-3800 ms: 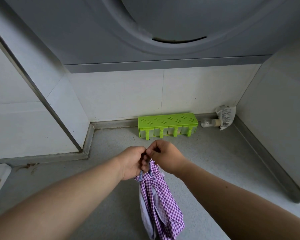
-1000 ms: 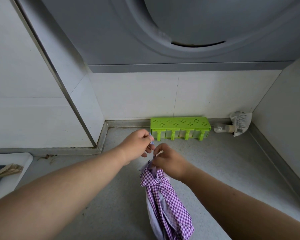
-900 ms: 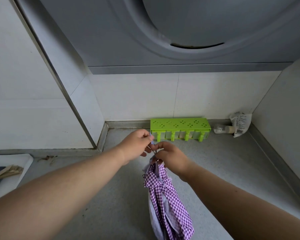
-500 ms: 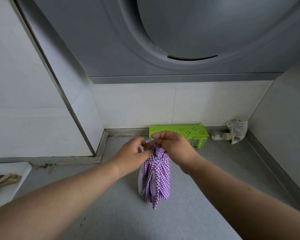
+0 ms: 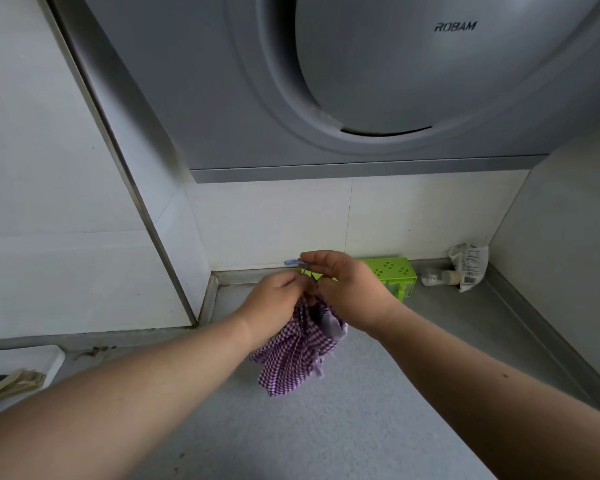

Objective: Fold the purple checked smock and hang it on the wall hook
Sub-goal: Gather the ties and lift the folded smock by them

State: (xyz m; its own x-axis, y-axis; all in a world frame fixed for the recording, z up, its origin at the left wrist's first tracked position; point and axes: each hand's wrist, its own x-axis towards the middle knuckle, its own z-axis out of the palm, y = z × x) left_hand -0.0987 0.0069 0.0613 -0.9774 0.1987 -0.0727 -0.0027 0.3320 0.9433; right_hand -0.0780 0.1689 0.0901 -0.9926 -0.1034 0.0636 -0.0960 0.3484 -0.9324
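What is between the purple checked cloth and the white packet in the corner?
In the head view, the green rack stands between the smock and the white packet, partly behind the right hand.

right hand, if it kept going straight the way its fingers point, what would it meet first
The right hand points up and left, pinching the smock's purple loop. Past the loop, the white tiled wall looks like the first thing in line, though depth is unclear.
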